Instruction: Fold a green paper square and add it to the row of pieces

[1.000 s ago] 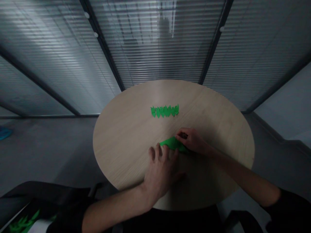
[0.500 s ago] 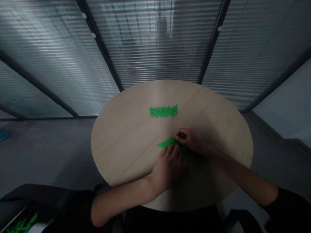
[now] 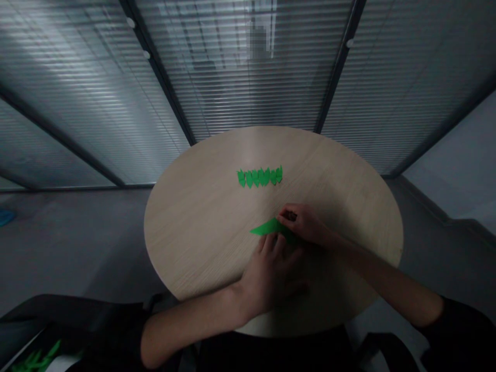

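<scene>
A green piece of paper with a pointed left end [image 3: 265, 227] lies on the round wooden table, partly covered by my hands. My right hand [image 3: 300, 219] pinches its upper edge between thumb and fingers. Over the lower edge rests my left hand [image 3: 267, 268], fingertips on the paper and fingers spread, the thumb side blurred in shadow. Farther back on the table, several small folded green paper pieces [image 3: 260, 177] stand in a tight row. The right part of the paper is dark and hidden beneath my hands.
The round table [image 3: 186, 222] has a pale wood top. Glass panels with blinds [image 3: 240, 93] stand behind it. At the lower left, more green pieces [image 3: 36, 359] lie beside my left arm. A blue object [image 3: 5, 217] is on the floor at far left.
My left hand's fingers have spread and its thumb side has moved outward. My right hand stays at the paper's upper edge, and the paper has hardly moved.
</scene>
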Demonstrator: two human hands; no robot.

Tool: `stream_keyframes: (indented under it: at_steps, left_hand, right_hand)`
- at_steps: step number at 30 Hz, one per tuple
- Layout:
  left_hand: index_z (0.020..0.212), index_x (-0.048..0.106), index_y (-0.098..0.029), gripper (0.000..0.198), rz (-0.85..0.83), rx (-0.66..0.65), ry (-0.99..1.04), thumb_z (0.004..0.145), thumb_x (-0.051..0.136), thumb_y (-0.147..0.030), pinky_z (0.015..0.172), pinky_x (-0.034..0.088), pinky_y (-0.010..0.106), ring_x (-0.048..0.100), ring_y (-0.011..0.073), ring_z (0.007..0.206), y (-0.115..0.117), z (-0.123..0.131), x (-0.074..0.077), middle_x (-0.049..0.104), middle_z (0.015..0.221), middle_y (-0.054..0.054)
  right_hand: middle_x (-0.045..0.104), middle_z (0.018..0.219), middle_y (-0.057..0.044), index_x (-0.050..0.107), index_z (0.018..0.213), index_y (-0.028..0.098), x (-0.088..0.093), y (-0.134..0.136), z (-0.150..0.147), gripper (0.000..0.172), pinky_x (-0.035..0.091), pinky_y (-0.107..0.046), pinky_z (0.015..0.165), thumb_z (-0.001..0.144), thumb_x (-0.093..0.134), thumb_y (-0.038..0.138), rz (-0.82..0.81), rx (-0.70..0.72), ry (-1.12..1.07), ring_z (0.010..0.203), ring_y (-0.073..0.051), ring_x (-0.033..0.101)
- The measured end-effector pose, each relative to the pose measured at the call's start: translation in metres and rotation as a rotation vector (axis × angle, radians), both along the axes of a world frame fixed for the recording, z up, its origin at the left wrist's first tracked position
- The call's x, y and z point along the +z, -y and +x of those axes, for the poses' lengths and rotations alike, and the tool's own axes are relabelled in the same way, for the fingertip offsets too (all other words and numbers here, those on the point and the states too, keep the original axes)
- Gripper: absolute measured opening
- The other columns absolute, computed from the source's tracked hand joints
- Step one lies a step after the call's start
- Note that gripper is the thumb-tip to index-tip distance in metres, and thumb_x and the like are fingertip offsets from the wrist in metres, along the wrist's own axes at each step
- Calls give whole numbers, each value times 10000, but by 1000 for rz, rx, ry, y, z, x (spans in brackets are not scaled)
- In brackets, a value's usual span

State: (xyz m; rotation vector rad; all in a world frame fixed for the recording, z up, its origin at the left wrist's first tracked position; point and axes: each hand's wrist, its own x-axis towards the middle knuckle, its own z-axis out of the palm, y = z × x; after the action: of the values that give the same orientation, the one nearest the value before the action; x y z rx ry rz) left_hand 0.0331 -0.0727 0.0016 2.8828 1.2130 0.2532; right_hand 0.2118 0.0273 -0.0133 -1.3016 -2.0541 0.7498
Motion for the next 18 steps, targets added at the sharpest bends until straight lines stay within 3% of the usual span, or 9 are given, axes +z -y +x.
stream_keyframes:
  at_steps: [5,8,12,18]
  left_hand:
    - [1363,612,-89,658,-35,84,1,989,539,-626,1088,492,502,588,367,1240,-4,4,2,655,1319,191]
    - [1313,641,-75,643,-44,81,-23,975,573,-618,1110,481,496,584,368,1239,-4,5,2,659,1314,182]
    - [1364,624,-136,649,-80,59,-32,938,630,-626,1146,440,562,537,393,1302,1,2,6,606,1394,179]
    - [1465,554,-373,676,-87,214,-45,875,689,-674,1078,354,798,472,500,1347,14,-4,9,572,1396,155]
  right_hand:
    - [695,719,-33,674,789,180,0,0,0,183,432,-270,625,903,638,317,-18,-3,-2,661,-162,597]
    - [691,718,-34,676,797,176,-1,-1,1,180,428,-269,623,905,636,314,-20,-5,-3,660,-162,598]
    - [690,713,-31,680,800,176,-3,-1,0,168,416,-268,615,903,641,303,1,-15,5,652,-159,597]
    - [682,697,-28,671,763,180,-3,-1,-1,186,410,-268,602,901,644,301,14,-37,14,640,-155,588]
